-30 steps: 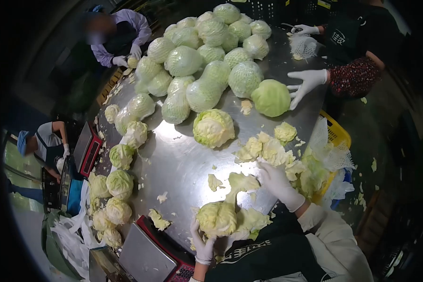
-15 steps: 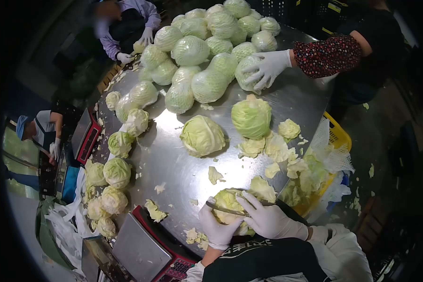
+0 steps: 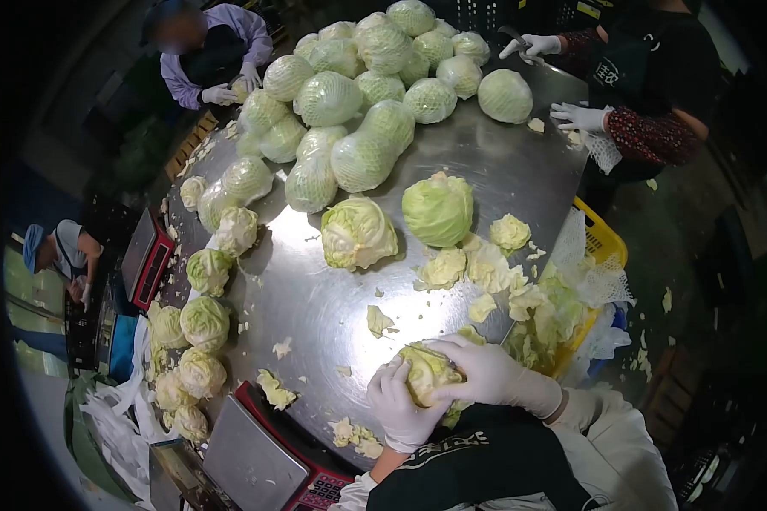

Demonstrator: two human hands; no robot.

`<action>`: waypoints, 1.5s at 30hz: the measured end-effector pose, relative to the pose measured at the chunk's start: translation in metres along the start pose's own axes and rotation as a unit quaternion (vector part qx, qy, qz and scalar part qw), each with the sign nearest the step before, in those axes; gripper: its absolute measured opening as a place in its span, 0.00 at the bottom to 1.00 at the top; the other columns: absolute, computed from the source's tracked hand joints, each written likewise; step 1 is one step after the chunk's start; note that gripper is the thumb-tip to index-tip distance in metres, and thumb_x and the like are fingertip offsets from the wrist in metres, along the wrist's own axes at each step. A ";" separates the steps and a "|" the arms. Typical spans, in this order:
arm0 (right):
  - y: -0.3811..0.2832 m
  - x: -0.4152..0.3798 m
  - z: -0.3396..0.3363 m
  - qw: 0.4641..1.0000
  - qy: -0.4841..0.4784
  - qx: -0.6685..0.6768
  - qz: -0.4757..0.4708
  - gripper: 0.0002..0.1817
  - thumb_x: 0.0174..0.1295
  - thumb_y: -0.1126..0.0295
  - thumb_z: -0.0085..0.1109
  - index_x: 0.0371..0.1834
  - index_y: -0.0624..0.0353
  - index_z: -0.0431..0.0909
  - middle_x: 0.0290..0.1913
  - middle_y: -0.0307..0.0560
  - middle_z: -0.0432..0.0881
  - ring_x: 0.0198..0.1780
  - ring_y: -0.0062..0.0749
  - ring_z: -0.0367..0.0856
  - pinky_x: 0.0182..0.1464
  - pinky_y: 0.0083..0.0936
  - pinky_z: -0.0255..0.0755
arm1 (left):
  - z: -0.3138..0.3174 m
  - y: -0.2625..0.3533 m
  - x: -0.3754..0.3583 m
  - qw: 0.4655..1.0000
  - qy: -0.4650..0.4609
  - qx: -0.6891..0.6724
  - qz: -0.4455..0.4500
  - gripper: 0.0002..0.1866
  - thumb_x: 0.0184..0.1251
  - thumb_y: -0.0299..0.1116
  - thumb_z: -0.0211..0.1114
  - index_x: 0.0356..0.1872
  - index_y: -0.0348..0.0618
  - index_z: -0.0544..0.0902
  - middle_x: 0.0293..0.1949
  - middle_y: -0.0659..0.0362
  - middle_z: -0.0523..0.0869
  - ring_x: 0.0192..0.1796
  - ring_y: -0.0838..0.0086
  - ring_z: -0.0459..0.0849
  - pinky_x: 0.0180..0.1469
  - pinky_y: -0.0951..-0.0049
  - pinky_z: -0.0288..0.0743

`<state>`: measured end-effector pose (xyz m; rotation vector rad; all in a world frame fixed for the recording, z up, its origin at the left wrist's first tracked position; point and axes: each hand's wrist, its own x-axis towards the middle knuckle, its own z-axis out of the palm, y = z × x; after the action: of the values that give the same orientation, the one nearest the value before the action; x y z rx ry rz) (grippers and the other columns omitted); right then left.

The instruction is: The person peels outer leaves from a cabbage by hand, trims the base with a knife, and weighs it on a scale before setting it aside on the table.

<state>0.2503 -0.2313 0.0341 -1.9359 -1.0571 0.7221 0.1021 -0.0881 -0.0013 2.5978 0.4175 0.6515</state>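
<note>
A pale green cabbage point(image 3: 427, 375) is held near the table's front edge, close to my body. My gloved left hand point(image 3: 403, 410) wraps round its left side. On its right side my gloved right hand point(image 3: 494, 376) grips it, fingers over the top and thumb below. No blade shows now; whether the right hand still has a knife under it, I cannot see. Farther forward stand two trimmed cabbages, a rounder green one point(image 3: 437, 210) and a paler one point(image 3: 358, 233). A torn leaf point(image 3: 378, 321) lies just ahead of my hands.
Wrapped cabbages point(image 3: 327, 98) are heaped at the table's far side. Smaller cabbages point(image 3: 205, 324) line the left edge beside a red scale point(image 3: 256, 451). At right, a yellow crate point(image 3: 601, 234) holds leaves and netting. Co-workers stand at the far left and right.
The dark blade across my cabbage is no longer visible, and my hands have shifted round it. The co-worker at right has let go of a wrapped cabbage and drawn back.
</note>
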 end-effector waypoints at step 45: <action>0.033 -0.006 0.053 0.972 0.090 0.217 -0.023 0.18 0.62 0.67 0.68 0.53 0.62 0.79 0.44 0.48 0.79 0.39 0.38 0.82 0.45 0.35 0.76 | -0.001 -0.061 -0.033 0.567 0.004 -0.700 -0.435 0.43 0.63 0.45 0.71 0.76 0.47 0.61 0.69 0.45 0.72 0.66 0.53 0.77 0.62 0.47 0.79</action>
<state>0.2204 -0.2277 -0.0212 -1.5609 -0.7555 0.6721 0.0625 -0.0474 -0.0414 0.6554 0.6855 0.3116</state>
